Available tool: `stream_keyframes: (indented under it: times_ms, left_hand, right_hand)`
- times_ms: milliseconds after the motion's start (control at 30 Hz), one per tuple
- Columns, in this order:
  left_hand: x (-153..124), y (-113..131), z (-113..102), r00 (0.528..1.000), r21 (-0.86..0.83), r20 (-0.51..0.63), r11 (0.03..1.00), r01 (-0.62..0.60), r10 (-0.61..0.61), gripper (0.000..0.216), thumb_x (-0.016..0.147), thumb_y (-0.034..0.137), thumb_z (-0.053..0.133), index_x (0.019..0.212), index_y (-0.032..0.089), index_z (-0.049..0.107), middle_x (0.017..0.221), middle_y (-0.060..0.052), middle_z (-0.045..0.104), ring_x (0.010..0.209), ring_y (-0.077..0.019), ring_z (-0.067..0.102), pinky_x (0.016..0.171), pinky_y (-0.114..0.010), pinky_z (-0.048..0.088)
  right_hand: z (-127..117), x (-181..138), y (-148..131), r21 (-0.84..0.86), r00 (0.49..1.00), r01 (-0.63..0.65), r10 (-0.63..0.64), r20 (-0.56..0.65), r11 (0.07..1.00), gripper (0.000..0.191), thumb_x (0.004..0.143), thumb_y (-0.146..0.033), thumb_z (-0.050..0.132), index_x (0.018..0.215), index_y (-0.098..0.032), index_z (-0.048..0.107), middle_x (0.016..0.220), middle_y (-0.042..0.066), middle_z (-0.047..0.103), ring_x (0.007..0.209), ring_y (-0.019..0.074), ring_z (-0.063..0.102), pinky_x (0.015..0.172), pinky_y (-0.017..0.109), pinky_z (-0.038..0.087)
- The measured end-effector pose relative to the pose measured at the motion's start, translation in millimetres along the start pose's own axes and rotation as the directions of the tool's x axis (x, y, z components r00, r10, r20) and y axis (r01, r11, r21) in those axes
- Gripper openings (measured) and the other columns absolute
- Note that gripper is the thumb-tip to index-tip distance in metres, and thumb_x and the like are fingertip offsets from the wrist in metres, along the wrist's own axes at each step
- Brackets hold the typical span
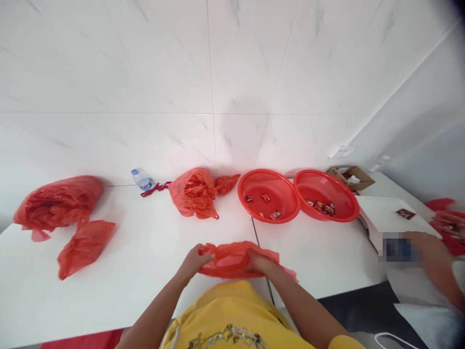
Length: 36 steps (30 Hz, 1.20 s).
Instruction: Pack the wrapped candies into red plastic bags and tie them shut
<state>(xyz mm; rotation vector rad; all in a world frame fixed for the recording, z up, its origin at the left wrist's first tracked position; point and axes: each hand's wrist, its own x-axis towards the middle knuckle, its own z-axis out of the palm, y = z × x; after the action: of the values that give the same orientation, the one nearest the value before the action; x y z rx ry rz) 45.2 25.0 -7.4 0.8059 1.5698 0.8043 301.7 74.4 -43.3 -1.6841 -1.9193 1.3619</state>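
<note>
Grips crumpled red plastic bag (234, 259) w/ both hands, low over white table (145, 271), nr front edge, just ahead of yellow shirt (232, 315). Clamps left hand (192, 264) on bag's left end, fingers curled round the film, thumb on top. Pinches right end w/ right hand (259, 264), fingers closed into the folds, tips part-hidden by film. Cannot tell whether touching tabletop or just clear of it.

Logged centre-back, by wall: loose bunch of red bags (192, 194), crumpled. Just left of it: red strip (154, 189) flat on table, then small water bottle (141, 179), blue cap, on its side.

Logged far left: large heap of red bags (58, 201). Just in front of it: one flattened red bag (85, 247), separate; contact w/ heap not clear.

Logged back right: two round red baskets, rims touching. Left basket (269, 196): few small packets, scattered. Right basket (326, 195): cluster of small packets in the bottom. Behind right basket: open cardboard box (350, 177), nr wall.

Right of baskets: white stand (392, 218) w/ one dark packet (406, 213) on top. Far right: second person's forearm (436, 261) and hand (450, 225), well apart from the held bag, too blurred to judge grip.
</note>
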Motion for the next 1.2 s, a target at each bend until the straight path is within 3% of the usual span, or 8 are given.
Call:
stream_keyframes:
  times_ms: [167, 300, 467, 533, 667, 833, 1033, 1200]
  left_hand:
    - [9, -6, 14, 0.993, -0.112, 0.039, 0.987, 0.119, -0.115, 0.039, 0.074, 0.055, 0.067, 0.063, 0.018, 0.061, 0.055, -0.001, 0.063, 0.053, -0.0171, 0.059, 0.053, -0.025, 0.042]
    - [12, -9, 14, 0.987, -0.219, -0.001, 0.963, 0.158, -0.162, 0.036, 0.077, 0.052, 0.065, 0.071, 0.017, 0.065, 0.065, -0.005, 0.071, 0.06, -0.0208, 0.066, 0.058, -0.028, 0.048]
    - [8, -8, 7, 0.984, -0.299, 0.002, 0.939, 0.172, -0.179, 0.04, 0.078, 0.056, 0.063, 0.08, 0.016, 0.069, 0.073, -0.008, 0.075, 0.066, -0.0222, 0.07, 0.061, -0.029, 0.052]
    - [6, -3, 2, 0.984, -0.308, -0.013, 0.937, 0.167, -0.179, 0.042, 0.077, 0.056, 0.063, 0.082, 0.016, 0.07, 0.074, -0.008, 0.075, 0.068, -0.0228, 0.07, 0.062, -0.029, 0.053]
    - [2, 15, -11, 0.988, -0.273, -0.048, 0.954, 0.126, -0.144, 0.043, 0.076, 0.057, 0.065, 0.089, 0.016, 0.071, 0.078, -0.007, 0.076, 0.067, -0.0223, 0.07, 0.058, -0.028, 0.053]
    - [-1, 31, -34, 0.975, -0.281, -0.179, 0.957, 0.075, -0.129, 0.045, 0.075, 0.059, 0.065, 0.092, 0.017, 0.07, 0.078, -0.007, 0.076, 0.067, -0.0235, 0.07, 0.057, -0.029, 0.054]
    - [-7, 33, -45, 0.894, -0.248, -0.423, 0.968, 0.045, -0.15, 0.042, 0.083, 0.056, 0.053, 0.089, 0.019, 0.071, 0.077, -0.006, 0.074, 0.066, -0.0217, 0.068, 0.058, -0.029, 0.054]
    - [-6, 41, -31, 0.897, -0.199, -0.421, 0.979, 0.054, -0.135, 0.041, 0.085, 0.053, 0.051, 0.089, 0.019, 0.073, 0.08, -0.006, 0.074, 0.068, -0.0211, 0.067, 0.061, -0.03, 0.055]
  right_hand:
    - [0, -12, -10, 0.069, 0.979, 0.019, -0.032, 0.201, 0.997, 0.022, 0.061, -0.027, 0.077, 0.082, -0.022, 0.075, 0.076, 0.002, 0.074, 0.077, 0.0229, 0.067, 0.071, 0.035, 0.052]
    - [-17, 1, 8, 0.521, 0.973, -0.147, 0.028, 0.23, 0.841, 0.043, 0.082, -0.052, 0.057, 0.107, -0.018, 0.065, 0.098, 0.008, 0.073, 0.079, 0.0172, 0.068, 0.071, 0.029, 0.051]
    - [-60, 17, 26, 0.611, 0.98, -0.141, 0.021, 0.2, 0.779, 0.055, 0.088, -0.062, 0.039, 0.107, -0.016, 0.061, 0.097, 0.012, 0.072, 0.066, 0.0142, 0.065, 0.057, 0.025, 0.048]
    - [-85, 24, 22, 0.545, 0.999, -0.018, 0.03, -0.014, 0.838, 0.054, 0.087, -0.062, 0.04, 0.108, -0.017, 0.061, 0.1, 0.013, 0.071, 0.071, 0.0166, 0.067, 0.061, 0.027, 0.05]
    - [-126, 42, 14, 0.066, 0.915, 0.041, -0.011, -0.402, 0.997, 0.049, 0.082, -0.042, 0.058, 0.126, -0.021, 0.056, 0.128, 0.011, 0.061, 0.119, 0.0245, 0.056, 0.098, 0.039, 0.045]
    - [-108, 33, 35, -0.567, 0.96, -0.015, -0.148, -0.24, 0.824, 0.046, 0.084, -0.021, 0.057, 0.13, -0.021, 0.058, 0.126, 0.011, 0.063, 0.123, 0.028, 0.051, 0.11, 0.046, 0.03]
    - [-48, -28, 61, -0.662, 0.948, 0.004, -0.214, -0.237, 0.75, 0.036, 0.09, -0.019, 0.051, 0.123, -0.028, 0.063, 0.105, 0.009, 0.066, 0.103, 0.026, 0.058, 0.103, 0.045, 0.037]
    - [-24, -79, 73, -0.661, 0.97, -0.038, -0.131, -0.205, 0.75, 0.038, 0.086, -0.022, 0.06, 0.123, -0.03, 0.064, 0.1, 0.01, 0.066, 0.097, 0.0287, 0.06, 0.088, 0.043, 0.045]
